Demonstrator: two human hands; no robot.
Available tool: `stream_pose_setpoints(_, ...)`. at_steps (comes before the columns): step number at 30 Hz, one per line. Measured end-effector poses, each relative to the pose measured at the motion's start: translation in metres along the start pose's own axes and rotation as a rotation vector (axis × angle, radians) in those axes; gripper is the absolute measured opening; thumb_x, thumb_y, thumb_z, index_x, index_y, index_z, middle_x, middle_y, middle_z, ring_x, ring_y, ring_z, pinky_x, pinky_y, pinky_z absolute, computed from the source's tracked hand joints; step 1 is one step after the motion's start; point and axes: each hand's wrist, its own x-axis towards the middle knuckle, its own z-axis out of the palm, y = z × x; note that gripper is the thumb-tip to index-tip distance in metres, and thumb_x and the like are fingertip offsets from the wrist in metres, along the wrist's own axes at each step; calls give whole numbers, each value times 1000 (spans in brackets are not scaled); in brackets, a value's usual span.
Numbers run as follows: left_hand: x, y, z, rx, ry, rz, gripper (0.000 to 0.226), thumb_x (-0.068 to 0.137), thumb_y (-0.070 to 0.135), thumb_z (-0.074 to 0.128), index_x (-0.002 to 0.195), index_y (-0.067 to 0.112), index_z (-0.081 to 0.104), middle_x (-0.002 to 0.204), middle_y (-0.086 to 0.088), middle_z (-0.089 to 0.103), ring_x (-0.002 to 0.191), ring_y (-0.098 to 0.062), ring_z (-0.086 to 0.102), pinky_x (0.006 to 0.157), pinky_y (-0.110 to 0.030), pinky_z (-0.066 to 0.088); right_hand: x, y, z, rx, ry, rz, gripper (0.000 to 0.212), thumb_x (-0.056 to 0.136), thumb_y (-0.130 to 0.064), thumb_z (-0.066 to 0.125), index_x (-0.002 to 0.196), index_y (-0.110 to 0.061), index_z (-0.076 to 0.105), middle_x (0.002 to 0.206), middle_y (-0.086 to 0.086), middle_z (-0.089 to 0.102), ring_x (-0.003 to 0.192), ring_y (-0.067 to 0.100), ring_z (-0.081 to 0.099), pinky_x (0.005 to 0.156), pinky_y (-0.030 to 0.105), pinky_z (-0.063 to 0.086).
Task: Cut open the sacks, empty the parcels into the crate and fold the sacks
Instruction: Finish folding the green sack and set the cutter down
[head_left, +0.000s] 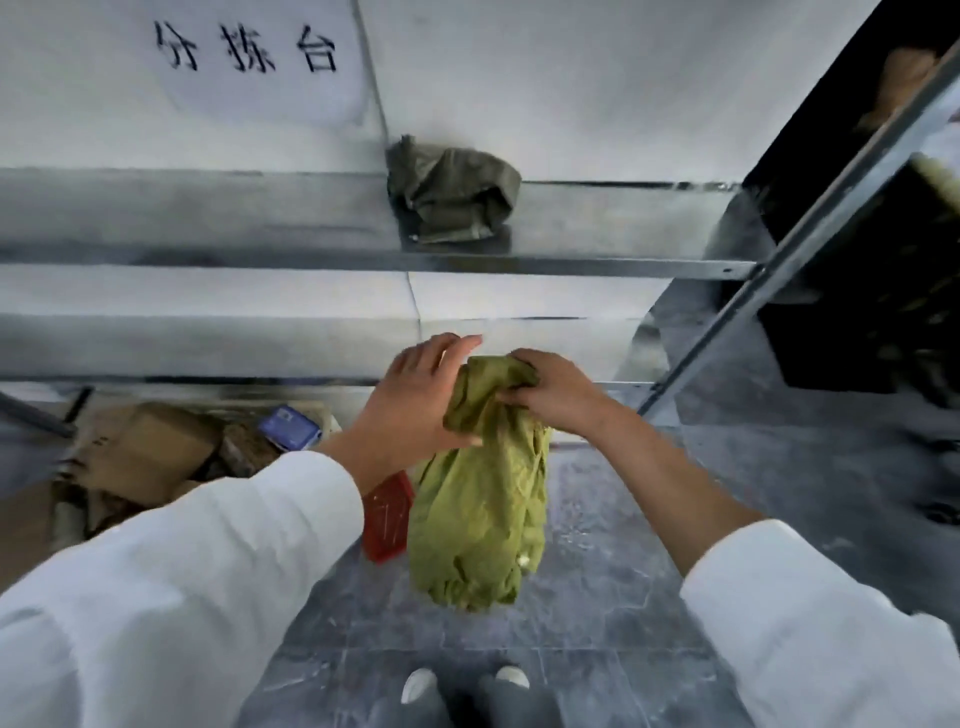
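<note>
A light green sack (483, 514) hangs bunched in the air above the grey floor (613, 613). The right hand (550, 389) has a clenched grip on its gathered top. The left hand (415, 400) lies against the sack's left side, grip released, fingers straight. A red container (387, 514) shows just behind the sack. Cardboard boxes (145, 452) lie at lower left. A 2nd, darker sack (454, 189) sits folded on a metal shelf (597, 223).
</note>
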Motion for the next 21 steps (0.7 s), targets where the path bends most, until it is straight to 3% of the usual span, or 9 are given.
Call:
stream_pose_setpoints(2, -10, 22, -30, 198, 80, 133, 125, 53, 79, 65, 152, 22, 15, 153, -5, 22, 141, -22, 18, 116, -36, 9, -11, -22, -33, 74, 45, -32, 17, 84, -13, 69, 101, -13, 64, 90, 2, 65, 86, 19, 60, 71, 27, 47)
stream_pose_setpoints(4, -15, 34, -51, 359, 137, 224, 137, 45, 89, 53, 154, 20, 7, 159, -12, 12, 147, -29, 10, 119, -44, 3, -19, -41, -64, 180, 68, -61, 17, 86, -8, 65, 103, -11, 66, 95, 5, 68, 90, 19, 61, 79, 30, 49)
stream_pose_setpoints(6, -11, 42, -74, 475, 168, 282, 145, 39, 89, 57, 155, 19, 5, 160, -18, 4, 148, -34, 3, 119, -52, 6, -28, -59, -87, 384, 50, -55, 19, 90, -6, 60, 106, -14, 67, 98, 6, 70, 90, 18, 63, 80, 33, 52)
stream_pose_setpoints(8, -4, 52, -97, 541, 204, 299, 150, 36, 85, 66, 155, 20, 1, 159, -21, -2, 148, -36, -3, 117, -58, 8, -35, -75, -100, 577, 50, -42, 25, 93, 1, 51, 100, -17, 67, 88, 3, 68, 80, 17, 61, 69, 29, 50)
stream_pose_setpoints(11, 14, 67, -128, 567, 240, 283, 142, 46, 77, 72, 154, 24, -4, 159, -20, -9, 147, -37, -5, 114, -63, 14, -44, -94, -112, 816, 77, -11, 35, 91, 8, 37, 91, -13, 65, 80, 6, 62, 73, 19, 57, 62, 27, 48)
stream_pose_setpoints(13, 27, 74, -143, 564, 303, 278, 123, 57, 67, 74, 152, 30, 5, 159, -16, 3, 144, -36, 10, 110, -62, 27, -47, -101, -115, 992, 36, 12, 28, 96, 2, 37, 95, -7, 63, 85, 10, 63, 76, 21, 60, 65, 29, 52)
stream_pose_setpoints(16, 44, 80, -157, 590, 370, 307, 95, 59, 52, 79, 141, 31, 35, 145, -9, 39, 128, -31, 40, 99, -52, 44, -45, -105, -117, 1108, 29, 34, 19, 99, -15, 48, 96, -5, 64, 87, 11, 65, 77, 20, 62, 66, 26, 55)
stream_pose_setpoints(19, 57, 86, -170, 554, 341, 262, 79, 66, 47, 78, 135, 29, 46, 131, -3, 55, 118, -25, 52, 94, -44, 49, -40, -106, -128, 832, 190, -16, 33, 92, -33, 59, 114, -8, 61, 113, 13, 62, 91, 19, 63, 76, 29, 52)
stream_pose_setpoints(21, 64, 92, -183, 449, 318, 134, 69, 73, 46, 72, 134, 30, 46, 124, 1, 59, 114, -22, 53, 90, -39, 49, -46, -107, -142, 596, 270, -115, 51, 87, -53, 60, 128, -24, 53, 127, 5, 47, 106, 13, 56, 82, 28, 50)
